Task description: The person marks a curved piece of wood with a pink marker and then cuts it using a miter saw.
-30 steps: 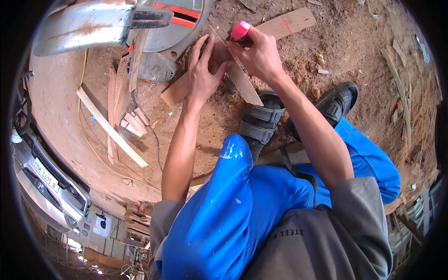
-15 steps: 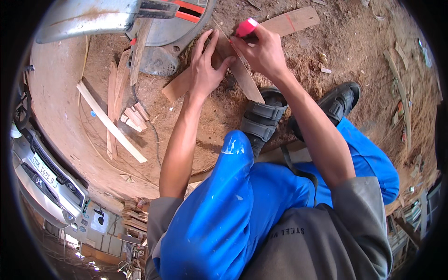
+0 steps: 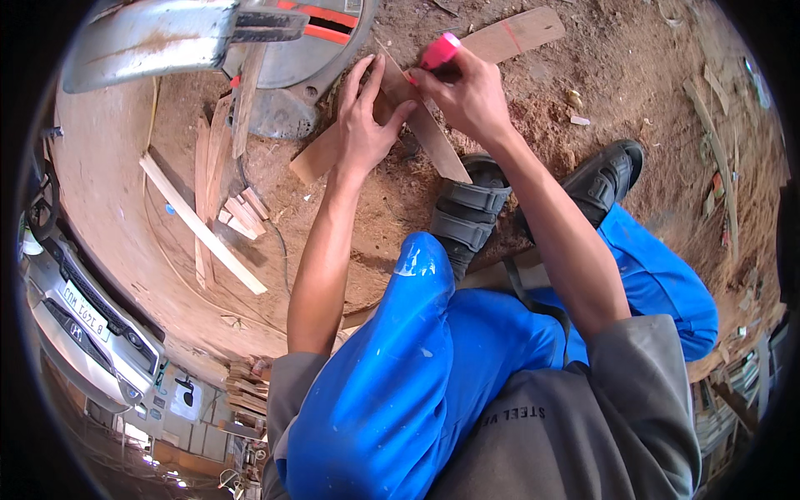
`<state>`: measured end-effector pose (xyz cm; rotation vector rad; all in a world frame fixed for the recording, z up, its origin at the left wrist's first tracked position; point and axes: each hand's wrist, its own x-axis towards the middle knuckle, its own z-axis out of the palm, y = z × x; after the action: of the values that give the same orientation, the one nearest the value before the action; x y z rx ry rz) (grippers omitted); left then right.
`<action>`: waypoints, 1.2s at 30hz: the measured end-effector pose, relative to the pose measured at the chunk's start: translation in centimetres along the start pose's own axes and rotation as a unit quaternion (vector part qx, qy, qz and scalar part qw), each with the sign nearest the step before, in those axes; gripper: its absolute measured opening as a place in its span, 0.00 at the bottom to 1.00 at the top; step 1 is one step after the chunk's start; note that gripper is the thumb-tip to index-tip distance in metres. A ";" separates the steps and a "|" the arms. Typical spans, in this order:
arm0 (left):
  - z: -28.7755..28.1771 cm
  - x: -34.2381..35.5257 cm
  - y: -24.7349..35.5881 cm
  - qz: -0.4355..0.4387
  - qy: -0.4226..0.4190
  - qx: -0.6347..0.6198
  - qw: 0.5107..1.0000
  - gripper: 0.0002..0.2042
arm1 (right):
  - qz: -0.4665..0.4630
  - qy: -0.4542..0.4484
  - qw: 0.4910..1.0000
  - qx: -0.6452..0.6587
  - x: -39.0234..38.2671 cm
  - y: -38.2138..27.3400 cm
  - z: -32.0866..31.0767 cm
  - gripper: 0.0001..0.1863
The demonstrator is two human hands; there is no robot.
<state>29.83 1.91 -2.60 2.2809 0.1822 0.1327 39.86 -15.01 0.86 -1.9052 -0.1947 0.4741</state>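
Observation:
In my right hand [image 3: 475, 96] is a pink marker [image 3: 439, 52], gripped between the fingers, its tip down by the edge of a narrow wooden strip [image 3: 442, 148]. That strip lies slantwise across a longer flat board [image 3: 537, 32], which has a red line drawn across its far right part. My left hand [image 3: 367, 117] rests on the crossing pieces, thumb and fingers spread and pressing down. The near end of the strip touches the toe of my black sandal [image 3: 471, 204]. Both hands cover part of the crossing.
A circular-bladed saw machine [image 3: 292, 62] stands at upper left. Loose wood strips [image 3: 204, 225] and short offcuts [image 3: 243, 215] lie left of my arm, beside a dark cable [image 3: 279, 242]. Sawdust covers the ground. A silver car [image 3: 83, 325] is at far left; long scraps [image 3: 712, 150] lie right.
The view has shifted slightly. My right hand and the marker have moved a little left along the strip's edge; my left hand stays spread on the wood.

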 end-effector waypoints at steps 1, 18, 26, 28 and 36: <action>0.0 0.0 0.1 0.000 0.000 0.005 1.000 0.38 | 0.009 0.002 1.000 0.000 0.5 -0.3 0.3 0.13; 0.0 -0.3 0.0 -0.010 -0.008 -0.009 1.000 0.39 | 0.009 0.029 0.999 0.023 -2.7 0.0 -0.3 0.10; 0.2 0.0 0.2 -0.011 -0.005 0.005 1.000 0.38 | -0.010 0.010 1.000 -0.016 1.1 0.1 1.1 0.12; -0.1 -0.3 -0.1 -0.005 -0.008 0.009 1.000 0.38 | -0.039 0.029 0.999 0.011 -0.6 -0.3 0.8 0.13; 0.3 -0.2 -0.4 0.011 0.005 0.004 1.000 0.39 | -0.078 0.070 0.994 0.030 -1.8 -0.1 1.2 0.13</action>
<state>29.61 1.85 -3.12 2.2905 0.1637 0.1543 37.76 -14.58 0.95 -1.8396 -0.2335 0.2377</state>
